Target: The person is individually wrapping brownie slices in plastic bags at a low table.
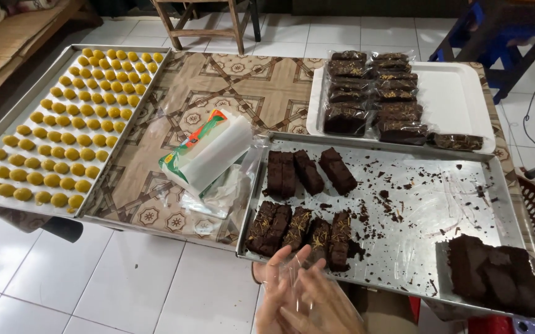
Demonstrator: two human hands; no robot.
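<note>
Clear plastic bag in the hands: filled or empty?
Empty. The clear plastic bag between the left hand and right hand shows only fingers through it; the dark brown cake slices lie on the metal tray.

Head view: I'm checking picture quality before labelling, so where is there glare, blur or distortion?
Head view: glare streaks the metal tray; the hands and clear plastic bag are slightly motion-blurred; wide-angle bending curves the table edges; the brownie slices are sharp, evenly lit.
</note>
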